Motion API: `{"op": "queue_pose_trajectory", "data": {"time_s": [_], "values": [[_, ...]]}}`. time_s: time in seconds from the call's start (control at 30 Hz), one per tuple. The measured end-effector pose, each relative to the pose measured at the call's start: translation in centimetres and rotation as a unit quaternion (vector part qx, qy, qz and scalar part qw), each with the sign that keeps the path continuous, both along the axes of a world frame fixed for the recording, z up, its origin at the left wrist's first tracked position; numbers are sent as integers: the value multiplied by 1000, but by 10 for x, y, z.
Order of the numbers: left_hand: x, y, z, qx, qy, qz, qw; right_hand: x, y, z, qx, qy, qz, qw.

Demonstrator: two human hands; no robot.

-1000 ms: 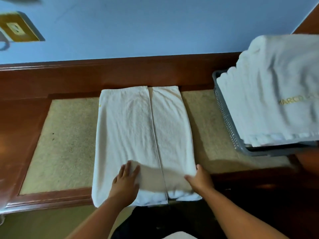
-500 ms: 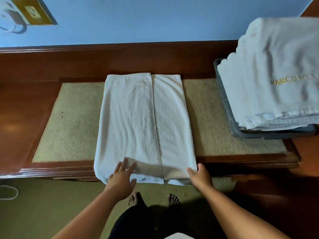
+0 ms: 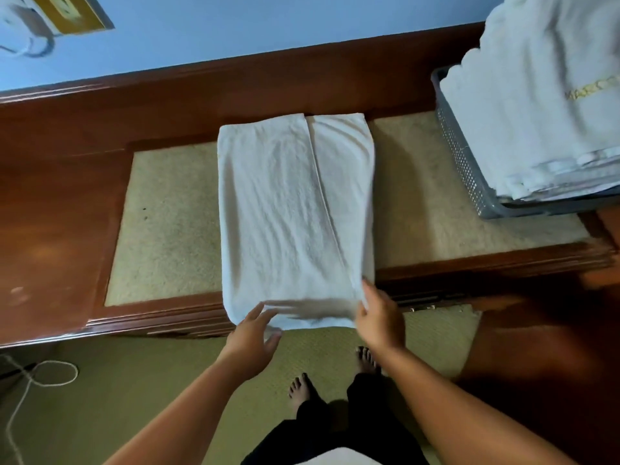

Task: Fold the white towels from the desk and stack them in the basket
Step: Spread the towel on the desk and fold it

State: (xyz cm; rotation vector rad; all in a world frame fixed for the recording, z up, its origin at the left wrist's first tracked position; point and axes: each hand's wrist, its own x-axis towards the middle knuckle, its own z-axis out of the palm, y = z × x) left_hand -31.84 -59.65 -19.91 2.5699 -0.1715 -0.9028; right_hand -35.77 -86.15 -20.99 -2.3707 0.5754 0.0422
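Observation:
A white towel [image 3: 288, 213] lies folded lengthwise on the desk [image 3: 60, 229], with a seam running down its middle. Its near end hangs over the desk's front edge and is blurred. My left hand [image 3: 251, 337] grips the near left corner, thumb on top and fingers below. My right hand [image 3: 379, 320] holds the near right corner, its fingers along the towel's right edge. At the right stands a grey perforated basket [image 3: 463, 152], which holds a tall stack of folded white towels [image 3: 536, 112] with gold lettering.
The desk has a beige inlay [image 3: 167, 229] and a dark wooden frame, backed by a blue wall [image 3: 235, 25]. A white cord [image 3: 40, 374] lies on the green carpet at the left. My bare feet [image 3: 302, 387] stand just before the desk.
Both hands have slid off the towel's top to its near corners and taken hold of them. The near end now blurs with movement. The view has tilted further down.

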Motion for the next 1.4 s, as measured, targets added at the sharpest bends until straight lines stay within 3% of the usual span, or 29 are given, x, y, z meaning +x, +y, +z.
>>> {"op": "queue_pose_trajectory", "data": {"time_s": [0.1,0.27,0.37,0.5,0.57,0.63,0.7,0.9,1.17,1.4], "values": [[-2,24,-1,-22,2,26,999,-9,53,-6,-45,100,199,974],[9,41,-1,-46,-25,42,998,-12,91,-28,32,155,301,940],[9,48,-1,-67,-26,48,996,-18,92,-28,68,122,294,946],[10,47,-1,-83,-27,51,995,-10,71,-21,-47,29,175,983],[14,43,-2,-93,-30,52,994,-1,60,-15,-82,82,161,980],[16,37,-6,-99,-30,58,993,5,53,-11,-48,202,196,958],[18,29,-9,-102,-34,67,992,5,48,-9,-48,253,236,937],[54,0,-5,-89,-56,63,992,41,24,-6,-130,86,245,957],[120,-27,-4,-54,-61,105,991,179,1,-13,-172,114,421,884],[146,-54,-18,-87,-38,211,973,261,14,-20,-205,148,437,863]]}}
